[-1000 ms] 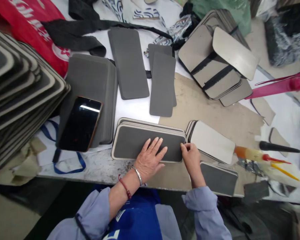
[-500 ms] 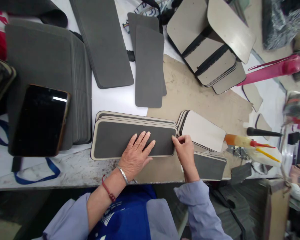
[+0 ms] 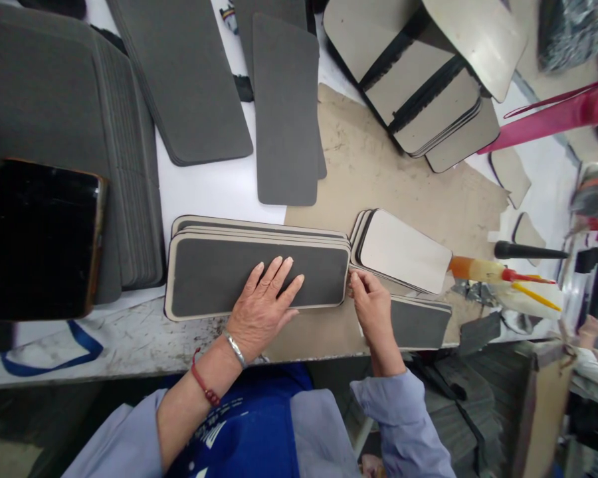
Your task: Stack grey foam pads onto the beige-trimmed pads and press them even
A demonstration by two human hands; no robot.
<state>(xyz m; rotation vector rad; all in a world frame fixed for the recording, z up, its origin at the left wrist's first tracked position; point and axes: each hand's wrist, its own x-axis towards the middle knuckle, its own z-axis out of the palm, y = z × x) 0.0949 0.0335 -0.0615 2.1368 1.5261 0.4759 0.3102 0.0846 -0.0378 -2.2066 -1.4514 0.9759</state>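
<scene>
My left hand [image 3: 262, 305] lies flat on a dark grey rectangular panel [image 3: 204, 272] with a beige border, its fingers spread. This panel tops a small stack of similar pieces, whose beige edges [image 3: 259, 229] show behind it. At the panel's right end, my right hand [image 3: 373, 309] is closed, thumb and forefinger pinched together by the edge. Whatever is between those fingertips, if anything, is too small to make out. Just beyond that hand sits a stack of beige tapered pieces [image 3: 403, 249], and beside its wrist lies another dark grey panel [image 3: 418, 322] with a pale edge.
A phone [image 3: 42, 239] rests on a tall stack of grey sheets [image 3: 54, 86] at left. More grey panels [image 3: 184, 79] lie behind. Beige boards [image 3: 379, 46], a pink object [image 3: 553, 123], a yellowish bottle [image 3: 478, 269] and a black-handled tool [image 3: 528, 251] are to the right.
My right hand's fingertips have moved from on top of the panel's right end to just off its edge. My left hand remains flat on the panel. The whole view has shifted slightly.
</scene>
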